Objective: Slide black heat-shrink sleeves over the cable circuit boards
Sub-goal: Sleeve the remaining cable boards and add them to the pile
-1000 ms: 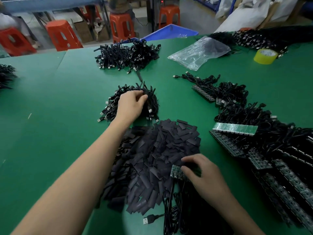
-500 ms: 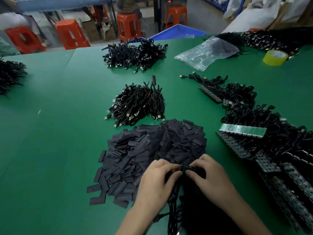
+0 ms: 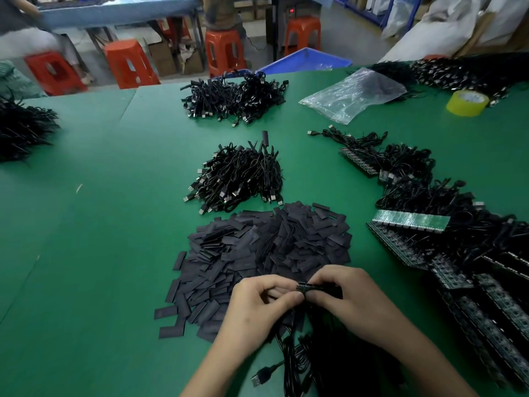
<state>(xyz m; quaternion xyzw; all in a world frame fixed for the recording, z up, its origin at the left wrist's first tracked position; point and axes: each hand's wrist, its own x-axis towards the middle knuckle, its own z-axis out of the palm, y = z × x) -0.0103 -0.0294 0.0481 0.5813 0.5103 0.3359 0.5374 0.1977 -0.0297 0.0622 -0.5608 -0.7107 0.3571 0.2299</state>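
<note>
A heap of flat black heat-shrink sleeves (image 3: pixel 266 253) lies on the green table in front of me. At its near edge both hands meet on a small circuit board (image 3: pixel 304 287). My left hand (image 3: pixel 257 305) pinches the board's left end between thumb and fingers. My right hand (image 3: pixel 346 296) grips its right part, which its fingers hide. The board's black cables (image 3: pixel 289 351) hang down toward me, one ending in a USB plug (image 3: pixel 257 378). No sleeve is visible in either hand.
A pile of sleeved cables (image 3: pixel 240 179) lies beyond the heap, another cable pile (image 3: pixel 234 98) farther back. Bare green board strips with cables (image 3: pixel 412 222) fill the right side. A clear plastic bag (image 3: pixel 352 93) and yellow tape roll (image 3: pixel 468 103) sit far right.
My left hand came back from the far cable pile and joined the right hand on the circuit board. The right hand lifted the board slightly off the sleeve heap.
</note>
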